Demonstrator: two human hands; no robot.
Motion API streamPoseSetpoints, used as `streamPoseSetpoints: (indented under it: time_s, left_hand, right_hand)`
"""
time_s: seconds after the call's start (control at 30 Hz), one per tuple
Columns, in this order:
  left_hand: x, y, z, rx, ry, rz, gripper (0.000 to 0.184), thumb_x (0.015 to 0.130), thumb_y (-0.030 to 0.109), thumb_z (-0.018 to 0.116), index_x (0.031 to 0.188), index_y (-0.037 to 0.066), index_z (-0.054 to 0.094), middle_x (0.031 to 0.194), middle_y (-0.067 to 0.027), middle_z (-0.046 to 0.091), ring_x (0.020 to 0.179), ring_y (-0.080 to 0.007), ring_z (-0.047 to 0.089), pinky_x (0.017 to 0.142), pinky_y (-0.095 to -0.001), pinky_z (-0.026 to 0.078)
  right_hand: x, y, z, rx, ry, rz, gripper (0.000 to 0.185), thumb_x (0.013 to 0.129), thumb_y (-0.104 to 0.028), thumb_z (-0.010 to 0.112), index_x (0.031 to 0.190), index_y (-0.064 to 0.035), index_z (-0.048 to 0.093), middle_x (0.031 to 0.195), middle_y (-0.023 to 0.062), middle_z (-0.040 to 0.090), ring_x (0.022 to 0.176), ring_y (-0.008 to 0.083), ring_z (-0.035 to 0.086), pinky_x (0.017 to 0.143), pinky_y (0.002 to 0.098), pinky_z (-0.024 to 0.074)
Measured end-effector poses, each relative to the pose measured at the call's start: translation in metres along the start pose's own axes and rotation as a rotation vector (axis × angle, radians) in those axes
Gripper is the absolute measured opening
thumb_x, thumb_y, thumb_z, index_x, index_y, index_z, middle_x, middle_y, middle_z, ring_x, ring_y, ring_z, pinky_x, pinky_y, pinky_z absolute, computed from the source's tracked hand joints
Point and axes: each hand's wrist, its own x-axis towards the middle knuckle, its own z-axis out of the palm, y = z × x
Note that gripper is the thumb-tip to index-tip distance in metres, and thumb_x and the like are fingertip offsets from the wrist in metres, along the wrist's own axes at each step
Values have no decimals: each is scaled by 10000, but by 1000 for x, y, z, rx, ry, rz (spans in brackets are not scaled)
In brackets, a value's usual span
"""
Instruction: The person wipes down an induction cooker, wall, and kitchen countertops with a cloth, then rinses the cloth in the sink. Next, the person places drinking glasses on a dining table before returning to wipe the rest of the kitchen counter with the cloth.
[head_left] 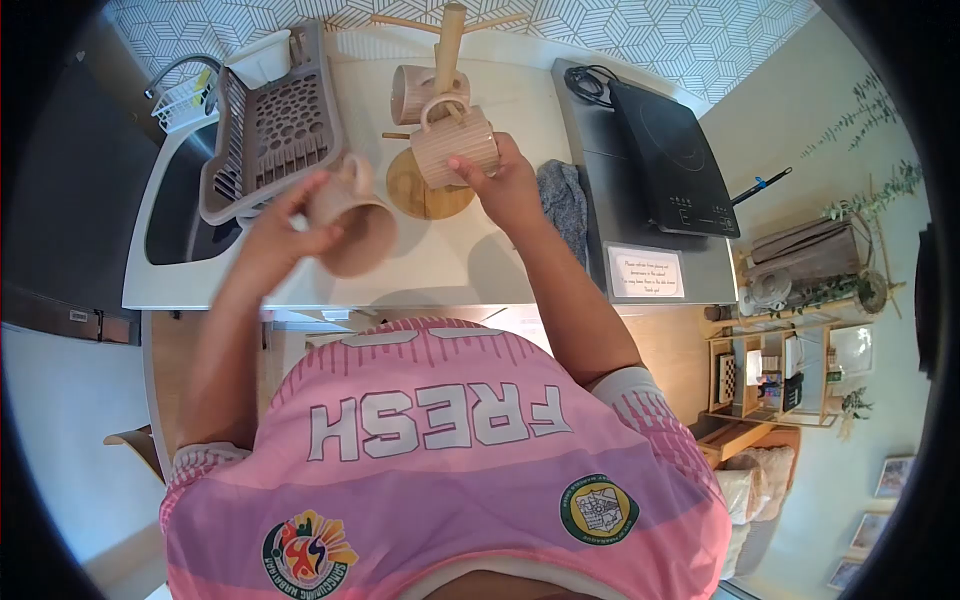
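My left hand (290,235) is closed around a pink mug (365,240), tilted with its mouth facing down toward me and its handle at the top. My right hand (505,185) grips a ribbed pink mug (445,155) by its side, at the wooden mug tree (450,40). This mug's handle is up against a lower peg; whether it hangs on it I cannot tell. Behind it, another pink mug (410,95) is at the tree, partly hidden by the post. The tree's round wooden base (430,200) rests on the counter.
A dish rack (285,120) stands at the left beside the sink (180,220). On the right are a grey cloth (565,205), a black induction cooktop (675,155) with a coiled cord (590,85), and a printed notice (645,272). The counter's front edge (440,303) lies near my body.
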Motion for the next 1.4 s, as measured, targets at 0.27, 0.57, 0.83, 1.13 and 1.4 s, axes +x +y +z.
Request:
streamPoseSetpoints:
  time_s: [0.27, 0.57, 0.83, 1.13, 1.4]
  left_hand:
    - [49, -77, 106, -386, 290, -6, 854, 744, 214, 744, 1398, -67, 271, 1149, -163, 530, 1036, -242, 551, 852, -290, 467]
    - [107, -94, 94, -509, 281, 78, 837, 752, 174, 723, 1407, -65, 260, 1320, -188, 450, 1189, -233, 465, 971, -318, 415]
    - [122, -96, 74, -458, -7, -2, 830, 741, 126, 698, 1442, 28, 265, 1431, -138, 334, 1258, -276, 412, 997, -376, 398]
    - [140, -88, 67, -219, -119, -55, 797, 776, 173, 604, 1468, 69, 223, 1470, -114, 268, 1311, -293, 325, 1044, -415, 284]
    - [84, -66, 9, -403, -417, -252, 661, 878, 222, 533, 1437, 12, 249, 1404, -124, 366, 1259, -248, 379, 1044, -410, 297]
  right_hand:
    - [-6, 8, -1, -17, 24, -19, 433, 831, -291, 711, 1107, -15, 524, 973, 112, 651, 919, 187, 616, 810, 315, 473]
    - [-6, 15, -2, -124, 28, -116, 463, 838, -336, 688, 1127, -19, 512, 995, 181, 640, 929, 290, 635, 815, 365, 485]
    - [-5, 15, -1, -146, 23, -182, 513, 795, -374, 647, 1177, -55, 524, 1014, 210, 615, 945, 403, 592, 839, 458, 468]
    - [-25, 1, 0, -243, 23, -5, 685, 785, -388, 655, 1358, -112, 401, 1090, 146, 610, 1052, 301, 571, 936, 442, 337]
    - [-47, 79, -9, -398, 357, 49, 475, 854, -383, 566, 1225, -86, 558, 1283, 125, 501, 1231, 295, 431, 1031, 421, 334]
